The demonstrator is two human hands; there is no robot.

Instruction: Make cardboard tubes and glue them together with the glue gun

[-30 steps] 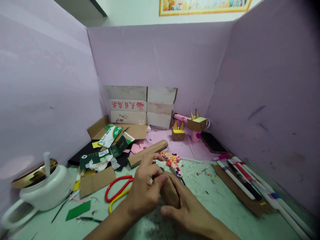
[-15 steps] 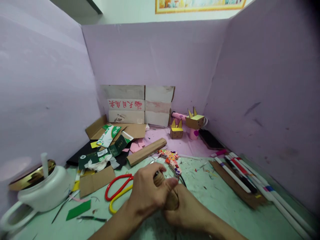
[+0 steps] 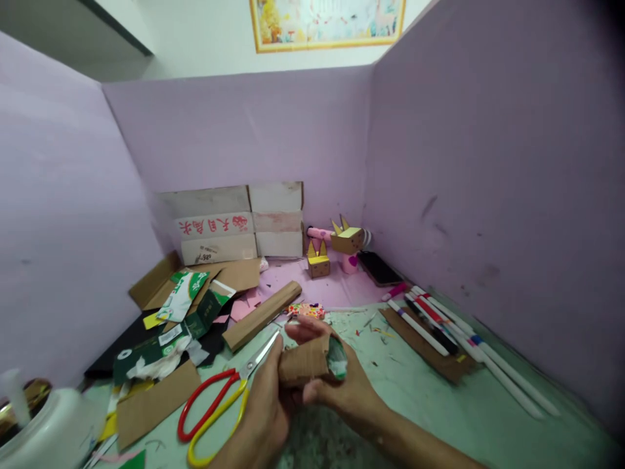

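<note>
Between both hands is a short brown cardboard roll point(image 3: 303, 362), tilted, its right end showing a greenish-white inside. My left hand point(image 3: 269, 400) grips the roll's left end, fingers mostly hidden behind it. Around its right end curl the thumb and fingers of my right hand point(image 3: 349, 391). Scissors with one red and one yellow handle point(image 3: 208, 392) lie beside my left hand, blades slightly parted and pointing away. Just beyond my fingers is a colourful floral-patterned glue gun point(image 3: 306, 311), partly hidden. A long brown cardboard strip point(image 3: 263, 317) lies behind the scissors.
Cardboard scraps and green packaging point(image 3: 193, 319) pile up at left, near a white pot point(image 3: 61, 423). Small cardboard animal figures point(image 3: 319, 265) stand at the back beside a dark phone point(image 3: 379, 268). Several markers point(image 3: 439, 322) lie at right. Lilac panels point(image 3: 234, 137) enclose the table.
The roll has turned from upright between my hands to lying sideways, its right end now visible. My hands have shifted their grip. The view has swung to the right, revealing the scissor blades.
</note>
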